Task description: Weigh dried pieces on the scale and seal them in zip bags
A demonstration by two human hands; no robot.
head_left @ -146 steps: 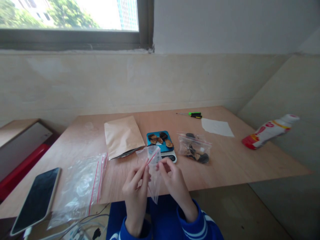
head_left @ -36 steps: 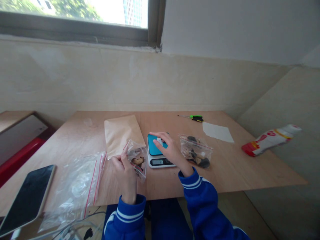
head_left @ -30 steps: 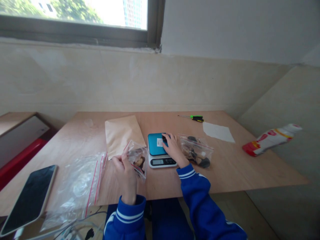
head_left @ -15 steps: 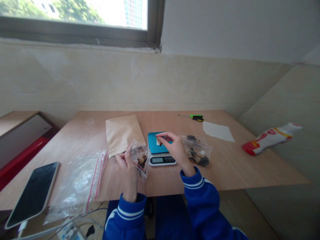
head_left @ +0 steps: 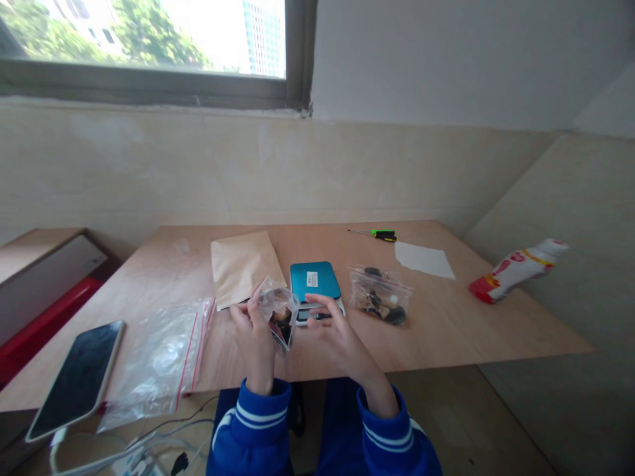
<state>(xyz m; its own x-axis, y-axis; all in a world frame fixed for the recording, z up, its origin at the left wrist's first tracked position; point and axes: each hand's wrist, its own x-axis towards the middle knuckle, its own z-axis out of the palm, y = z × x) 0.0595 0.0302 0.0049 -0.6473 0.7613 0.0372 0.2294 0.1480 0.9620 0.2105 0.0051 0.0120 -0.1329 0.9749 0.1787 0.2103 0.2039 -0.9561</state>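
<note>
My left hand (head_left: 254, 330) grips a small clear zip bag (head_left: 278, 301) by its edge, its mouth spread and tilted up. Dark and light brown pieces (head_left: 282, 322), perhaps dried mushroom, lie inside it. Just right of the bag, my right hand (head_left: 335, 330) hovers with its fingers apart and nothing visible in them. It partly covers the display of a digital scale (head_left: 315, 281), whose blue-green plate bears only a white label (head_left: 312, 279). Another zip bag (head_left: 380, 297) with dark pieces lies on the table to the right of the scale.
A brown paper pouch (head_left: 245, 264) lies behind my left hand. Flat clear zip bags (head_left: 163, 350) and a phone (head_left: 77, 377) on a cable are at left. Two screwdrivers (head_left: 381, 234), white paper (head_left: 424, 260) and a leaning red-and-white bottle (head_left: 516, 271) occupy the right side.
My right hand has moved from over the scale plate down toward the small bag, and its fingers have opened. The small brown piece it pinched no longer shows in it. The view has shifted slightly.
</note>
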